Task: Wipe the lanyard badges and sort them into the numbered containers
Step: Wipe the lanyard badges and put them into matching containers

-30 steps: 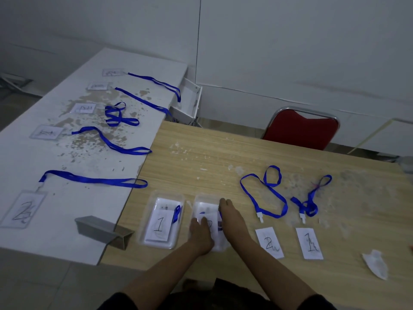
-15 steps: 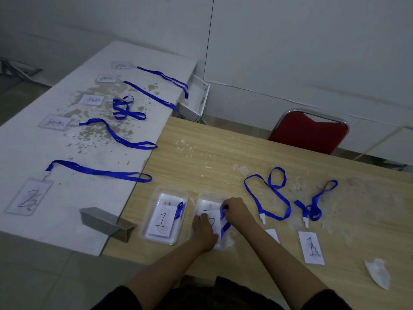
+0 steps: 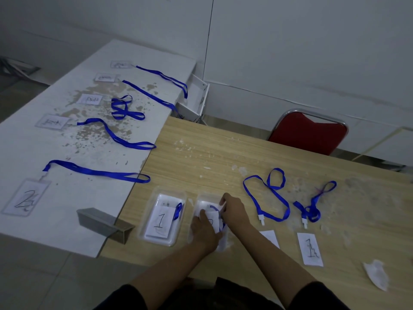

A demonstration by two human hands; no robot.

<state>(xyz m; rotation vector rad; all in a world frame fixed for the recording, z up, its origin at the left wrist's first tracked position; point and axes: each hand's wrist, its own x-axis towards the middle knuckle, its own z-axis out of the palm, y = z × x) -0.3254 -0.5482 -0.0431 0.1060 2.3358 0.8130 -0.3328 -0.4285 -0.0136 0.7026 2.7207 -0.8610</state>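
Observation:
Two clear plastic containers stand side by side near the front edge of the wooden table. The left container (image 3: pixel 145 229) holds a badge marked 1 (image 3: pixel 159 221) with its blue lanyard folded in. Both my hands are in the right container (image 3: pixel 202 199). My left hand (image 3: pixel 204 230) holds a white badge (image 3: pixel 212 218) there, thumb on top. My right hand (image 3: pixel 234 211) pinches the badge's far edge and its blue lanyard, which is mostly hidden under the fingers.
To the right lie a looped lanyard (image 3: pixel 268 198) above a card (image 3: pixel 271 237), a bunched lanyard (image 3: pixel 312 209) above a card marked 1 (image 3: pixel 310 249), and a crumpled tissue (image 3: pixel 376 274). Several badges, one marked 2 (image 3: pixel 24 198), lie on the white table. A metal bracket (image 3: pixel 102 222) and red chair (image 3: pixel 308 135) are nearby.
My right hand went from lying flat across the right container to curling over the badge and its blue lanyard. My left hand stayed on the badge. The view shifted slightly.

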